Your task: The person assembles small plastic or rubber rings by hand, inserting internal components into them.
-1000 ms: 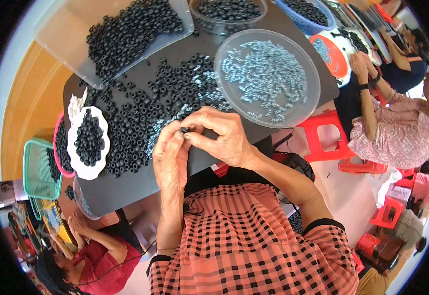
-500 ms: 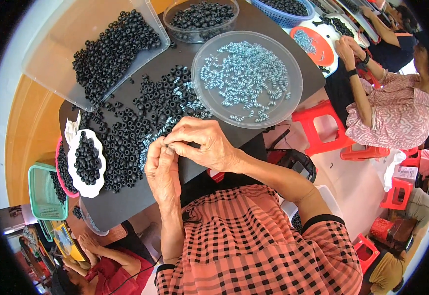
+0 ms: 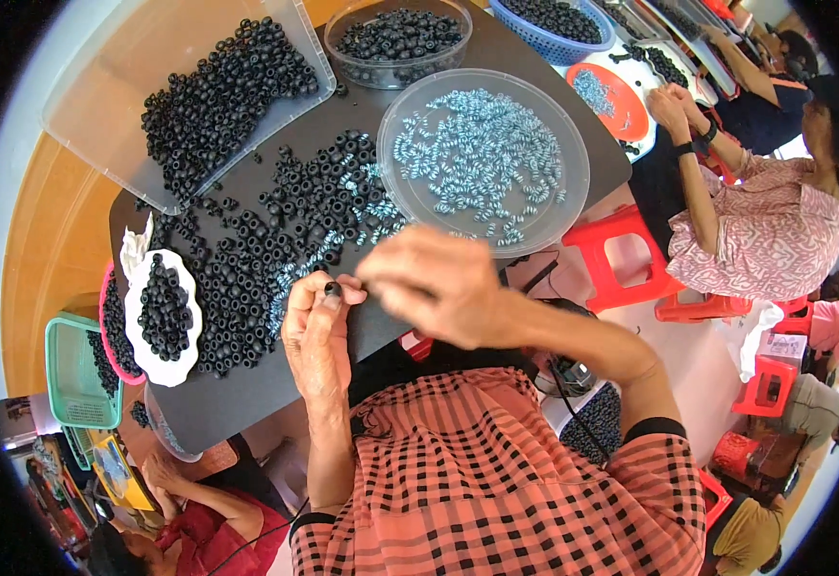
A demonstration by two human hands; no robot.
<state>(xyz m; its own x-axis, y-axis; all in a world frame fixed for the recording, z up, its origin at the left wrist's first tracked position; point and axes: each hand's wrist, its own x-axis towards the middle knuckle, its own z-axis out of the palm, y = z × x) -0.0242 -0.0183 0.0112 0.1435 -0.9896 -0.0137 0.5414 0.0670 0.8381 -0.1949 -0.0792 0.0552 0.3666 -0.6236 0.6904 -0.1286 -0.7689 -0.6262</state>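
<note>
My left hand (image 3: 317, 338) pinches a small black round part (image 3: 333, 288) between thumb and forefinger, with its end showing upward. Just to the right my right hand (image 3: 443, 288) is smeared by motion, so what its fingers hold cannot be made out. Beyond both hands lie many loose black round parts (image 3: 237, 298) with holes, spread over the dark table (image 3: 237, 408). A strip of small light-blue coil springs (image 3: 318, 257) runs among them. More coil springs (image 3: 482, 144) lie in a shallow round clear tray (image 3: 576, 182) at the table's right side.
A clear bin (image 3: 102, 125) and a round clear tub (image 3: 395, 74) hold black parts at the back. A white scalloped dish (image 3: 138, 317) stands at left, near a green basket (image 3: 59, 384). Red stools (image 3: 611, 259) and a co-worker in a patterned shirt (image 3: 760, 230) are at right.
My right hand has drawn away from my left and moved to the right, blurring. The black part in my left fingertips now shows. The left hand has barely shifted.
</note>
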